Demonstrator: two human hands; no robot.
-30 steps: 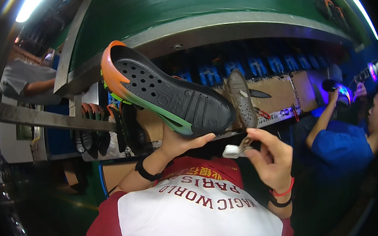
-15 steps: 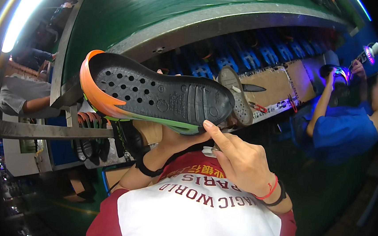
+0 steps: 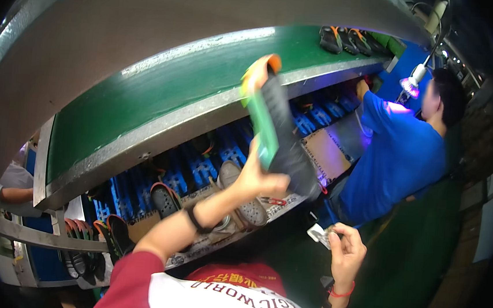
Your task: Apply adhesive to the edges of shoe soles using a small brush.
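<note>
- Shoe sole [image 3: 285, 135], black inside with an orange and green rim, is raised at the centre of the frame, its orange end up and its black end slanting down to the right, its surface blurred
- Left hand [image 3: 258, 177] grips the sole by its green side just below the middle of the frame; the thumb shows in front, while the other fingers are mostly hidden, so their exact placing cannot be told
- Right hand [image 3: 347, 253], at the lower right of the frame, has its fingers pressed together, thumb and fingertips pinching a small white piece [image 3: 316, 233], well apart from the sole
- Black band [image 3: 198, 218] circles the left wrist; a red band [image 3: 342, 292] circles the right one
- Tabletop [image 3: 204, 243] runs behind the left forearm, carrying a grey-brown perforated sole [image 3: 253, 213] partly covered by the left hand, and a red-handled tool [image 3: 272, 201] near it
- Blue racks [image 3: 199, 170] stand in a row along its far side, under the metal rail of a green belt [image 3: 194, 77]
- More dark soles [image 3: 348, 41] lie on that belt at the upper right
- Person in a blue shirt [image 3: 397, 154] is at the right, beside a lamp glowing purple [image 3: 410, 87]
</note>
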